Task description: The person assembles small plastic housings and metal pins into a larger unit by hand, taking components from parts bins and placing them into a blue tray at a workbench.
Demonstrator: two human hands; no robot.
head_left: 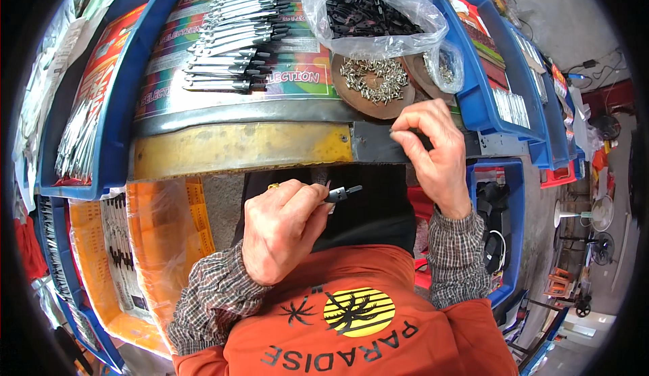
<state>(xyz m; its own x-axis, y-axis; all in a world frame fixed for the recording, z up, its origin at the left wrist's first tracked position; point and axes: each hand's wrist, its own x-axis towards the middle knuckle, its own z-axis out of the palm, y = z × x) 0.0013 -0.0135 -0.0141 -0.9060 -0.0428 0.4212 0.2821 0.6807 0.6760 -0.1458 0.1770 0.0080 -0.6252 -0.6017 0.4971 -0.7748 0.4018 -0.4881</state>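
My left hand (280,224) is closed in front of my body, just below the table edge. Its fingertips pinch a small black-and-silver metal part (343,194) whose narrow end points right; the rest is hidden in the fingers. My right hand (436,149) is raised at the table's front edge, thumb and forefinger pressed together. Whatever they hold is too small to name. Just beyond that hand, a round brown board (355,99) bears a loose heap of small silver rivets (378,80).
A long row of silver-and-black metal pieces (233,38) lies on the table. Behind the rivets, a clear plastic bag (433,28) holds black parts (368,14). Blue bins (111,106) (483,89) flank the work area. An orange-lined container (165,234) stands lower left.
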